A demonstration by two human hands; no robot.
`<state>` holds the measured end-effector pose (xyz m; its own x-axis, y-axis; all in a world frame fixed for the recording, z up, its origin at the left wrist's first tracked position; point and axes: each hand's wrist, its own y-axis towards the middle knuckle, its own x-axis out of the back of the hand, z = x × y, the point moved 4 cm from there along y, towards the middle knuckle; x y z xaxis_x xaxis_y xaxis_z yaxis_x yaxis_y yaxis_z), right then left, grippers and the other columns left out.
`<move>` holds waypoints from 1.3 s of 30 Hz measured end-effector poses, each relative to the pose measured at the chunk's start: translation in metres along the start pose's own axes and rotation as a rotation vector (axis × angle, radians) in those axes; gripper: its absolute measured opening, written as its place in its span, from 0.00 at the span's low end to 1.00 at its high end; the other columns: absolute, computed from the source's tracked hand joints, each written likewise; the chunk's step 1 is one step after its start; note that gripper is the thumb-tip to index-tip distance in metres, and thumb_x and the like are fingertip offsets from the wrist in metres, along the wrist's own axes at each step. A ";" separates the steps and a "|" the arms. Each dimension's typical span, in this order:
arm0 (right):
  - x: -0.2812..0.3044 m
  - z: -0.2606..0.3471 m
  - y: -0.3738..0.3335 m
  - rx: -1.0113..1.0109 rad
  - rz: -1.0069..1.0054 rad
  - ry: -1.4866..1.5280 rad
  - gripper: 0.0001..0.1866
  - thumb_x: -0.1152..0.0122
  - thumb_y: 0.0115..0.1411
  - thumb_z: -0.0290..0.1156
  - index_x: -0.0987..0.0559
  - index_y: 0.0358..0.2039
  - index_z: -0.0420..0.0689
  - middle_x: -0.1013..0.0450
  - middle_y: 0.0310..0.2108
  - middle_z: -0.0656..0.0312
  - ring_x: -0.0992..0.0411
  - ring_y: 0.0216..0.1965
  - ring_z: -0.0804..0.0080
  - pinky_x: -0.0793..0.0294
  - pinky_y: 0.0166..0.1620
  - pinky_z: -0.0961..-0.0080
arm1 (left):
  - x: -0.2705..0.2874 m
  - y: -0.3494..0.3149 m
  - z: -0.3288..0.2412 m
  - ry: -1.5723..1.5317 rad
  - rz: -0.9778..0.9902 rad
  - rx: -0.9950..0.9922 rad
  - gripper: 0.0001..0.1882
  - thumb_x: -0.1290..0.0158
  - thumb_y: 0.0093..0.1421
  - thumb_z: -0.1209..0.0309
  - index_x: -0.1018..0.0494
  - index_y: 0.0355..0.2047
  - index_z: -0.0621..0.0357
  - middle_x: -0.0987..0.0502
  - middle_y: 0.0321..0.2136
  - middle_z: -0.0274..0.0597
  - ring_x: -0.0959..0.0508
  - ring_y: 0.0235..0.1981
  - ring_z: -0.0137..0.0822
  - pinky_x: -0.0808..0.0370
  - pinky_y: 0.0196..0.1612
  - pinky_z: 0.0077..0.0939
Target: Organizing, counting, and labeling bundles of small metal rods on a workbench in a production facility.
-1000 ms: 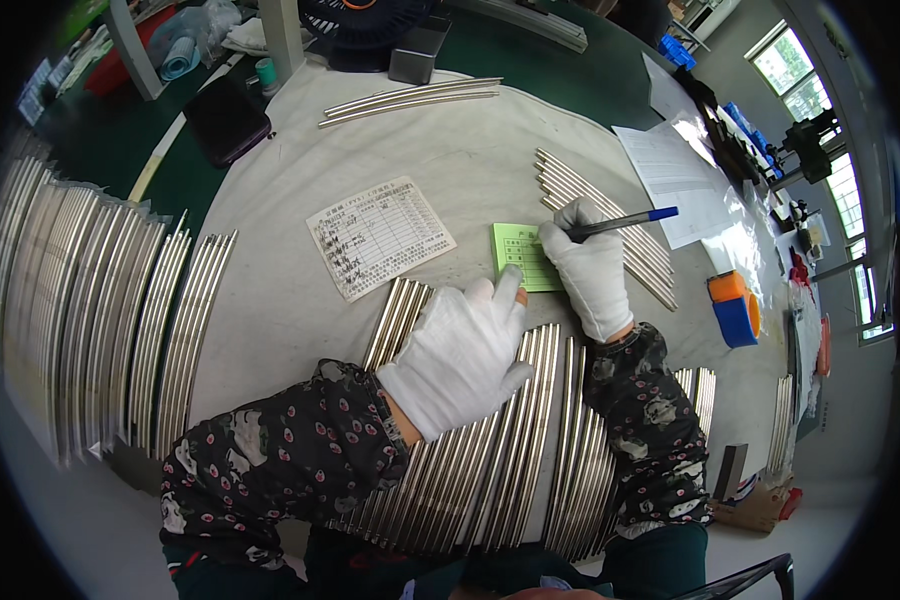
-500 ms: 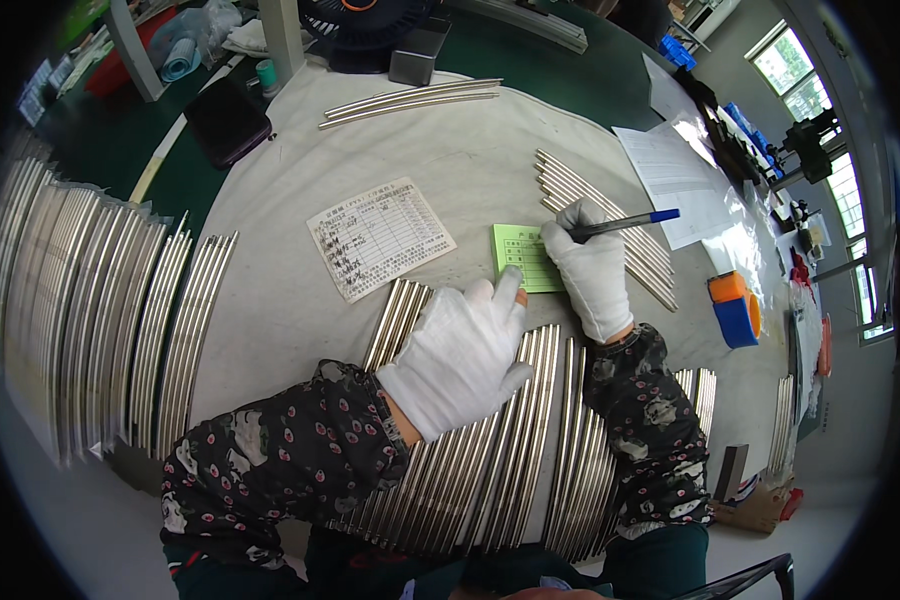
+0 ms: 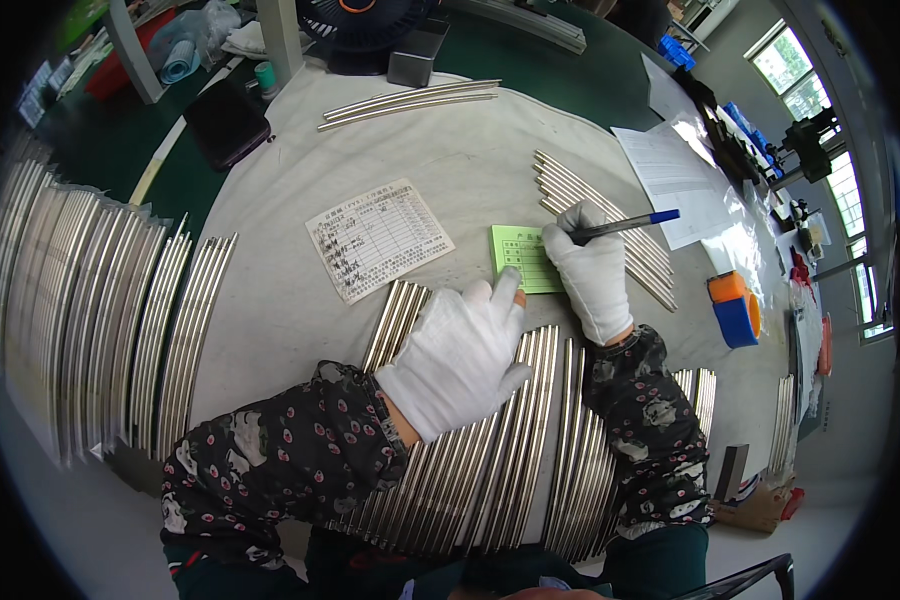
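Pen in right hand, green slip under left forefinger

Holding the pen with narrow grip, between gloved thumb and fingers of the right hand, blue end directed to upper right. Hiding the tip behind the same hand; cannot tell from here whether touching the paper.

Resting the left hand, also gloved in white, with the forefinger on the lower left part of the green slip. Not a closed hand: fingers stretched forward, thumb spread wide apart. With palm turned down and hidden, cannot tell about anything inside.

For the green slip, a place on the grey cloth, between the fingertips of both hands, right side partly covered by the right hand. Near it, to the left, a white card with printed table and handwriting.

Beneath the left hand, and continuing toward the body, long rods of shiny metal, side by side. Just beyond the right hand, slanting rods. At far left, wrapped rods in clear film. To the right, an orange roll touching a blue roll.
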<state>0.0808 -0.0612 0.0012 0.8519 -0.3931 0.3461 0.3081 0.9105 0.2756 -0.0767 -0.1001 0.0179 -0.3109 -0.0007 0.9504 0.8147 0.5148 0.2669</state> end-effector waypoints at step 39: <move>0.005 -0.003 -0.002 -0.055 -0.032 0.035 0.05 0.47 0.48 0.20 0.32 0.19 0.40 0.39 0.16 0.71 0.44 0.20 0.87 0.41 0.23 0.86 | 0.001 -0.001 0.001 -0.009 0.013 0.008 0.31 0.43 0.45 0.56 0.33 0.41 0.70 0.33 0.46 0.51 0.33 0.27 0.34 0.34 0.25 0.26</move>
<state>0.0854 -0.0643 -0.0008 0.8552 -0.4186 0.3056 0.3578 0.9034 0.2362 -0.0784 -0.0997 0.0179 -0.3044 0.0141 0.9524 0.8150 0.5214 0.2528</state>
